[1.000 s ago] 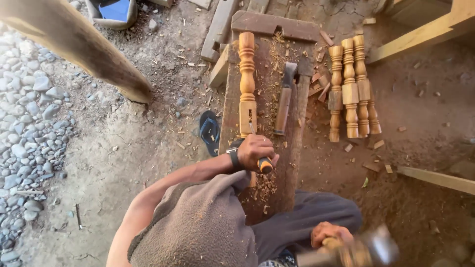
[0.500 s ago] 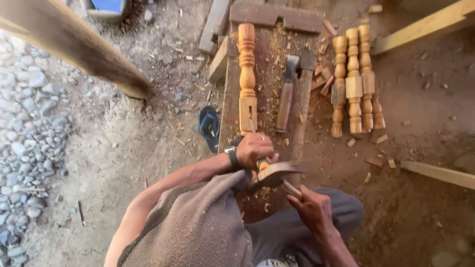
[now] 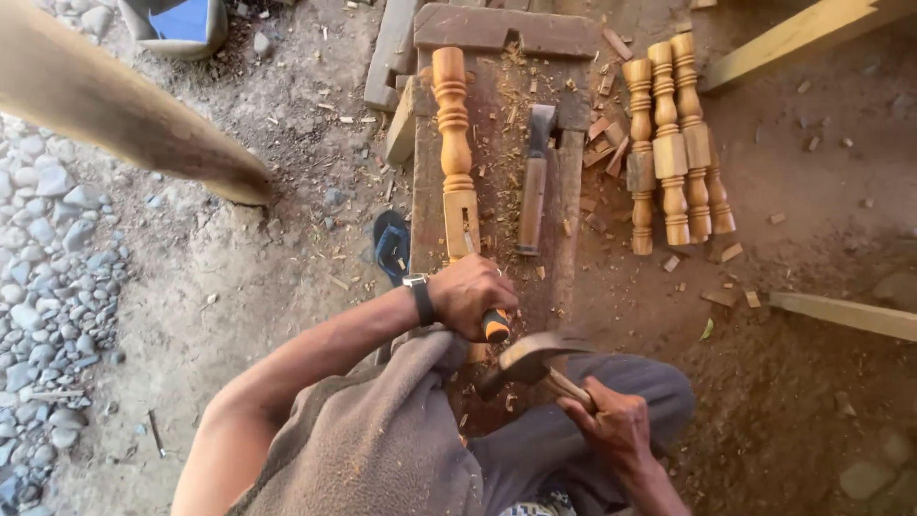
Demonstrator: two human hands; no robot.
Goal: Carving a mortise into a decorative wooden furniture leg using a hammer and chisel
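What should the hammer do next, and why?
Probably come down on the chisel's orange-and-black handle end. The left hand holds that chisel against the square end of the turned wooden spindle on the workbench, and the right hand has the hammer raised just beside the handle, head aimed at it.

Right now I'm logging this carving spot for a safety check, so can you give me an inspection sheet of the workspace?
Surface: plank bench on bare dirt, strewn with shavings.
Job's things: turned wooden spindle lying lengthwise on the bench; chisel with orange-tipped handle; hammer.
Clutter: spare chisel on the bench; four finished spindles beside it on the ground; wood chips; blue sandal.
Hands: left hand grips the chisel at the spindle's square end; right hand holds the hammer, head close to the chisel handle.
Cables: nothing seen.
Surroundings: gravel to the left, loose timbers, blue-lined tub.
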